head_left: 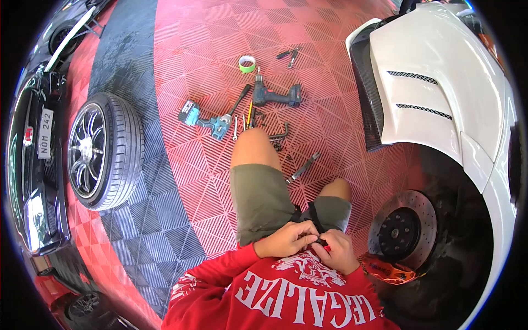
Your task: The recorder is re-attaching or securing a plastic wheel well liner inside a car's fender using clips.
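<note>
1. At the lower centre of the frame, both hands are meeting over the wearer's lap, just in front of the red sweatshirt point(308, 291), and are handling a small dark piece point(320, 241).
2. The left hand point(290, 240) is curling inward, with thumb and fingertips seeming to be pinching that piece; the fingers are hiding most of it, so its kind is not showing.
3. The right hand point(340, 252) is bending in from the other side, its fingertips gathering close against the same spot; whether it is gripping or only steadying, I cannot tell.
4. The step in hand is, I judge, fine two-handed fiddling with this small part, one hand seeming to be holding while the other is working.
5. The next move is probably calling for a firm pinch on one side and small, careful finger turns on the other, since a slip would be sending the piece down onto the lap.
6. At upper centre, a black cordless drill point(275, 97) and a teal power tool point(212, 122) are lying on the tiled floor point(192, 71), well apart from both hands.
7. At lower right, a brake disc point(400, 228) is sitting exposed above an orange caliper point(393, 271).
</note>
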The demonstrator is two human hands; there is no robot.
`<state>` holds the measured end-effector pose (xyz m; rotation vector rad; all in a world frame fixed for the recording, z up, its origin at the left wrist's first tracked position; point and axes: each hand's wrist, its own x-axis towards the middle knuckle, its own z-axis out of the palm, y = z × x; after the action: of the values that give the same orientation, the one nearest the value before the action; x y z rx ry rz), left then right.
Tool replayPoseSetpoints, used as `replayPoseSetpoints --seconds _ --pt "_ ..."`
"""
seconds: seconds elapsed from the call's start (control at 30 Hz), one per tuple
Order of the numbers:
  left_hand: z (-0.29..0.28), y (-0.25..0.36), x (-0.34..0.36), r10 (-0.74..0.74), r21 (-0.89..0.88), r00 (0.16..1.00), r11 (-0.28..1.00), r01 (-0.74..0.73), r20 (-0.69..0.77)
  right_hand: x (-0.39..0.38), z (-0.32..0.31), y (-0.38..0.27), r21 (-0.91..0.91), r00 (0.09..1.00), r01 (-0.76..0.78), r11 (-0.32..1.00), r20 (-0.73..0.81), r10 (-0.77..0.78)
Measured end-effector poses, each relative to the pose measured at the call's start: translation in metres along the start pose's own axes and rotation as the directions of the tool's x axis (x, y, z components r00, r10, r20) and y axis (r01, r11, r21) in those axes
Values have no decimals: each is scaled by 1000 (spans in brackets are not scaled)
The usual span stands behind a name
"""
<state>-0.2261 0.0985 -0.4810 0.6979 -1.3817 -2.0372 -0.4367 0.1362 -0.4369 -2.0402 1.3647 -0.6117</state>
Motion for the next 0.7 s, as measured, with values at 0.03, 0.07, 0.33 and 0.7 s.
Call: replayPoseSetpoints --seconds 0.03,0.07,0.33,0.7 --pt "-1 -1 -1 -1 -2 1000 1000 2 9 1 0 1 -1 999 23 1000 25 -23" --pt "-2 -4 -2 2 6 1000 1000 -2 -11 3 1 -1 -4 1000 14 1000 19 -14" --pt "-17 -6 -12 -124 -223 991 968 112 -41 24 1 -5 -88 989 104 991 116 -94" --pt "-30 2 -13 -168 -189 985 967 172 39 5 20 -14 -131 994 68 989 -76 -78"
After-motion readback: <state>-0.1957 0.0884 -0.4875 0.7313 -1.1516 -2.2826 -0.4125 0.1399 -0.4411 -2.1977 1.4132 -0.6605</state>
